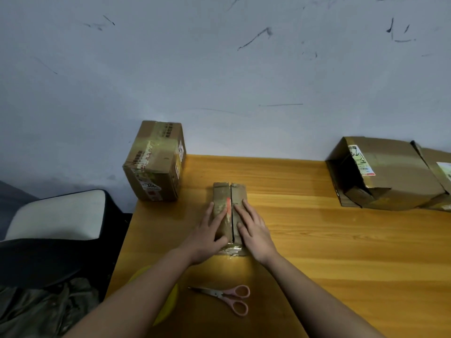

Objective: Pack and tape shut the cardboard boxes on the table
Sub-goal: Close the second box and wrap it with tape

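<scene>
A small flat cardboard box [230, 195] lies in the middle of the wooden table [329, 252], its two top flaps folded down with a dark seam between them. My left hand [210, 234] presses flat on the left flap and my right hand [252, 229] presses flat on the right flap. Old shiny tape shows on the box's near end. Pink-handled scissors [229, 297] lie near the table's front edge. A yellow tape roll [168, 306] sits partly hidden under my left forearm.
A taller taped cardboard box [156, 162] stands on the table's far left corner. A large box [380, 174] with open end flaps lies on its side at the far right. A chair with a white cushion [58, 215] stands left of the table.
</scene>
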`<state>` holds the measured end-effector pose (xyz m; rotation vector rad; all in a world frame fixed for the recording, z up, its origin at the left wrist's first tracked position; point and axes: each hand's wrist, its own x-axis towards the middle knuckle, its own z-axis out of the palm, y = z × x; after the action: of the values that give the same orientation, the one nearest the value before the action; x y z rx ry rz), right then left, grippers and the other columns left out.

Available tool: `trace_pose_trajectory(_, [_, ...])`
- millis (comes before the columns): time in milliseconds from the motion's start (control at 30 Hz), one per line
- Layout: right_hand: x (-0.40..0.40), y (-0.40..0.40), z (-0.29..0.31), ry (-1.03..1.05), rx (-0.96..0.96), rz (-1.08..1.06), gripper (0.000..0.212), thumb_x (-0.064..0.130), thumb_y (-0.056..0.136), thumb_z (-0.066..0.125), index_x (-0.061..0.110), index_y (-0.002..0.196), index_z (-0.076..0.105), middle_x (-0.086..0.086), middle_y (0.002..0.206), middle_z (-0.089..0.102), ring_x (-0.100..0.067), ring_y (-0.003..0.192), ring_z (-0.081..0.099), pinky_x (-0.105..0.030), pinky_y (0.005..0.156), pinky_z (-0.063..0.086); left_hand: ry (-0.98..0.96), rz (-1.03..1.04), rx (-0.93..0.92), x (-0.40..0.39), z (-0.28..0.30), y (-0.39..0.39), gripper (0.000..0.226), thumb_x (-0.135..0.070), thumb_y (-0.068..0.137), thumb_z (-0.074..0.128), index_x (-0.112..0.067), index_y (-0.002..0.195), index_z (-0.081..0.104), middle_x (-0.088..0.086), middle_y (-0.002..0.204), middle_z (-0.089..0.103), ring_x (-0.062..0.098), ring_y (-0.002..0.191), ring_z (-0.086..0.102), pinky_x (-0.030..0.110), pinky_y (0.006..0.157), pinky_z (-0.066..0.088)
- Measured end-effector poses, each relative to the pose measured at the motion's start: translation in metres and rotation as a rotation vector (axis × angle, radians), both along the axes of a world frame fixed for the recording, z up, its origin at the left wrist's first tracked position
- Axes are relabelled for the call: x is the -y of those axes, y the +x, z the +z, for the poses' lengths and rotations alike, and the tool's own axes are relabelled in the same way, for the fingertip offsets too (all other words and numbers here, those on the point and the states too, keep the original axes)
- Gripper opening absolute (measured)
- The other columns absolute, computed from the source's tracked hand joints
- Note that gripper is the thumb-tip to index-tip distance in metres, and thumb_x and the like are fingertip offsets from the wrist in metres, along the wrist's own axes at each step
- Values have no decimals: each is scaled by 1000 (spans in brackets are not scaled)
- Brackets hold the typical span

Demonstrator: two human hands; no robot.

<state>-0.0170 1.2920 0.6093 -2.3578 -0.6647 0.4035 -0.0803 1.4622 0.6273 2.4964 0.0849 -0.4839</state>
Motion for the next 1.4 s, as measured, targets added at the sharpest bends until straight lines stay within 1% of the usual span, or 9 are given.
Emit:
trace_pose_trajectory(267, [-1, -9, -9, -47, 79, 15, 61, 43, 100, 27, 28, 155, 5, 17, 160, -9, -9, 146, 16, -32, 110, 33, 213, 30, 95, 8, 0, 6, 58, -42, 98, 37, -33, 148, 9, -2, 157, -24, 27, 122, 50, 35, 84, 48])
trace_pose_trajectory(433, [-5, -12, -12, 52, 13, -31, 58, 33, 104, 35, 26, 155, 8, 19, 159, -6, 3, 142, 7, -27, 117, 21, 218, -16, 71, 3, 0, 9, 61, -39, 98, 37, -31, 149, 6, -1, 157, -26, 25, 113, 53, 32, 79, 50])
trace_pose_trajectory(567, [-5, -2, -8, 10, 59, 5, 59, 36, 101, 37, 27, 154, 14, 14, 161, 1, -9, 145, 15, -31, 116, 24, 249, -37, 71, -1, 0, 9, 64, -38, 97, 38, -30, 150, 3, 2, 158, -24, 24, 102, 58, 31, 72, 49])
trace_pose_trajectory(667, [-6, 6, -6, -55, 94, 40, 63, 45, 95, 29, 27, 153, 14, 15, 161, -8, -16, 144, 22, -34, 105, 40, 277, -67, 77, -1, -2, 8, 70, -39, 97, 34, -28, 152, -8, 1, 156, -28, 24, 105, 57, 30, 71, 45])
trace_pose_trajectory(800, [-4, 7, -7, 3, 37, -16, 57, 31, 103, 34, 31, 154, 10, 27, 156, -13, -9, 140, 29, -30, 86, 50, 307, -80, 88, -1, -1, 9, 72, -42, 97, 31, -28, 151, -14, -1, 156, -30, 23, 110, 54, 29, 71, 40])
trace_pose_trajectory(1033, [-3, 4, -10, 64, 3, -28, 55, 30, 104, 32, 33, 154, 8, 27, 157, -12, -7, 139, 30, -29, 92, 47, 185, -73, 28, -2, -4, 10, 75, -37, 97, 36, -29, 150, -17, -5, 153, -35, 13, 70, 47, 24, 57, 36])
trace_pose_trajectory(1267, [-5, 9, -4, -75, -9, 20, 62, 37, 101, 33, 28, 154, 4, 22, 156, -21, -17, 136, 38, -30, 84, 48, 103, -82, -21, -4, -2, 12, 78, -35, 98, 39, -31, 149, -20, -8, 150, -40, 18, 83, 54, 22, 58, 38])
trace_pose_trajectory(1333, [-5, 13, -2, -191, 32, 61, 66, 47, 100, 33, 30, 154, -1, 18, 157, -24, -23, 135, 37, -35, 92, 46, 39, -68, -15, -8, -1, 13, 77, -34, 97, 43, -31, 151, -12, -11, 152, -36, 23, 119, 49, 26, 79, 46])
trace_pose_trajectory(1400, [-7, 12, -2, -349, 132, 89, 63, 49, 100, 27, 34, 153, -4, 9, 160, -18, -27, 140, 28, -40, 101, 39, -26, -34, 7, -12, 1, 14, 72, -34, 96, 50, -31, 152, 5, -14, 155, -26, 21, 142, 24, 32, 101, 38])
